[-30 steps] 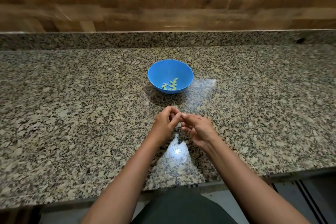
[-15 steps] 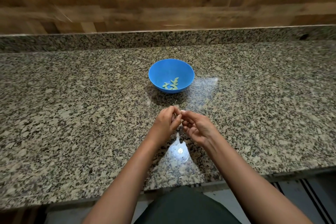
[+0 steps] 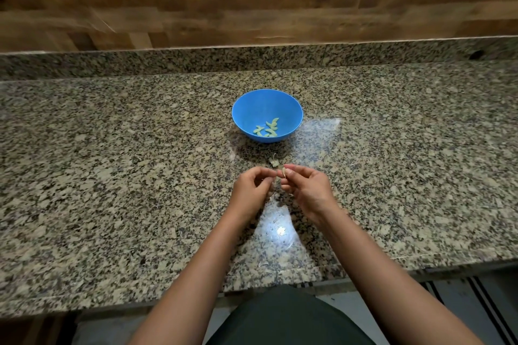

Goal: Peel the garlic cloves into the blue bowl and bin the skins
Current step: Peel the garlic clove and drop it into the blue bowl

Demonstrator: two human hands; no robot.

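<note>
- Several peeled cloves (image 3: 267, 129) lay in the bowl (image 3: 244, 109), near and beyond both hands.
- Judged risk: the pale sliver (image 3: 284, 172), clove or skin, could slip from the fingertip pinch of the right hand (image 3: 307, 190) onto the counter (image 3: 112, 176).
- Just beside it the left hand (image 3: 252, 190) kept curled fingers; whether they held anything, I could not tell.
- One skin scrap (image 3: 274, 162) lay between hands and bowl.
</note>
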